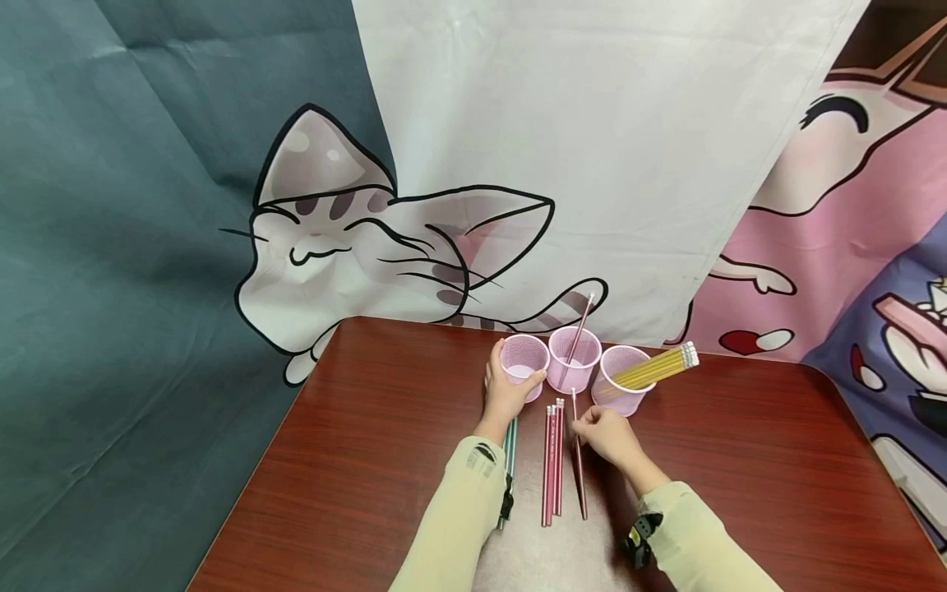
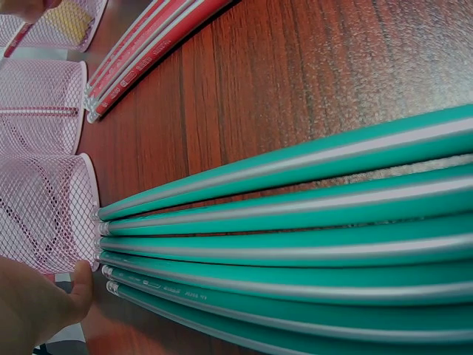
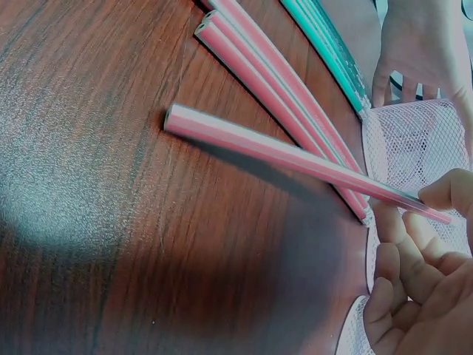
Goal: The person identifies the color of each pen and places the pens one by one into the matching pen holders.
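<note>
My left hand [image 1: 506,390] grips the leftmost pink mesh pencil cup [image 1: 527,347], its thumb on the near side and its fingers round the left. No pencils show inside that cup. Between thumb and fingertips my right hand [image 1: 608,432] pinches a red pencil [image 3: 259,151], eraser end toward the cups, its other end low near the table. Several red pencils [image 1: 555,469] lie side by side to the left of it. The middle mesh cup [image 1: 584,362] has one red pencil [image 1: 583,325] leaning in it. My left forearm partly hides several green pencils [image 2: 295,244].
At the right of the row stands a third mesh cup [image 1: 617,403], holding a bundle of yellow pencils [image 1: 654,367] that lean right. The brown wooden table [image 1: 355,444] reaches back to a cartoon-printed cloth [image 1: 473,123].
</note>
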The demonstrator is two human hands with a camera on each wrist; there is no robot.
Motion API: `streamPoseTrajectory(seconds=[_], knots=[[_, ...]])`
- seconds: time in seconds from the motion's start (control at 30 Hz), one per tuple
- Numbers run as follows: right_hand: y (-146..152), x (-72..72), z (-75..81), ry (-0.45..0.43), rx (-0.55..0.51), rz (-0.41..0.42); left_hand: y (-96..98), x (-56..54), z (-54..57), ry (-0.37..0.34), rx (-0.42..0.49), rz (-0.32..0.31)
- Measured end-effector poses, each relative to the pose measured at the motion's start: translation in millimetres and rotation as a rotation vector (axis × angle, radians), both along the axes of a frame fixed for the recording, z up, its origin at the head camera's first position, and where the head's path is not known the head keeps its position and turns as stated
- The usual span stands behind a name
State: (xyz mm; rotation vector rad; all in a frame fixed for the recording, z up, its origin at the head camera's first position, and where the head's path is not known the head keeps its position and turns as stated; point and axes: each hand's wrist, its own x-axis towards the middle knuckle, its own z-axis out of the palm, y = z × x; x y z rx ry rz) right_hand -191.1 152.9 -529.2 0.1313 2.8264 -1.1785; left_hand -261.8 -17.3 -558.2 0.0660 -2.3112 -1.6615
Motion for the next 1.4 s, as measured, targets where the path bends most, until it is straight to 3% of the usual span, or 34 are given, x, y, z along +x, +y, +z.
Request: streamPoseTrajectory(seconds=[0.4,0.6,0.83,1.07,1.4], knots=[[1.8,-5.6,16.2,0.047,-0.037,-0.006,-1.1,-1.9,4.5,-0.120,-0.012,-0.018],[3.6,-8.4,17.9,0.056,-0.037,-0.009,-1.2,-1.0,4.1,-0.107,0.003,-0.016],[5.3,-12.3,27.9,0.086,-0.060,-0.005,-0.6,2.4,2.5,-0.011,-0.002,0.001],[6.7,-23.9,48.0,0.120,-0.007,0.010,-1.1,1.0,5.3,-0.106,0.009,-0.014],[10.7,-41.2,74.1,0.189,0.049,0.033,-1.5,0.7,7.5,-0.123,-0.004,-0.022]])
